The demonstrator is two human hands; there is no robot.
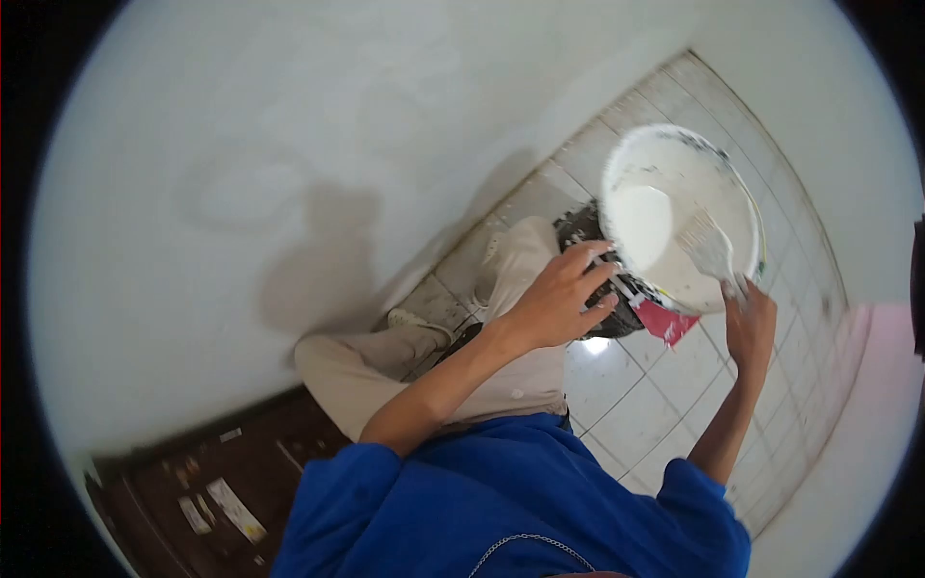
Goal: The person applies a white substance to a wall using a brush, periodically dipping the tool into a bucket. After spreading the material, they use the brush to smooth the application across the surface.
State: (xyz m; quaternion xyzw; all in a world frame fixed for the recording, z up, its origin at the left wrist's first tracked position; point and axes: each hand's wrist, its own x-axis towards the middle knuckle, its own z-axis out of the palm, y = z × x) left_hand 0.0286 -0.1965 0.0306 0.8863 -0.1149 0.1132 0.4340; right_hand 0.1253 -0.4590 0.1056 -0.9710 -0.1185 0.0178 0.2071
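The tool (710, 249) is probably handling lightly, its shaft likely feeling stiff and the wide end perhaps giving a little under pressure; I am judging it to be a brush, though the white coating is hiding its make. Wet residue may be making it slippery, so the narrow shaft, where the right hand (740, 313) is gripping it, is looking like the best place to hold. The tool is lying ahead of that hand, its wide end reaching inside the bucket (713, 171). The left hand (567, 297) is holding nothing, its fingers spreading loosely by the near-left rim; whether they are touching it, I cannot tell.

The bucket is likely weighing far more than the tool, and its rim is seeming the firmest hold, though the smears there may be slick. The tool is showing white all over, widening and flattening away from the right hand. Between the hands and beyond them, the bucket is showing a pale, dark-speckled rim, a red patch (667, 322) on its near side, and white paint (644, 229) inside.
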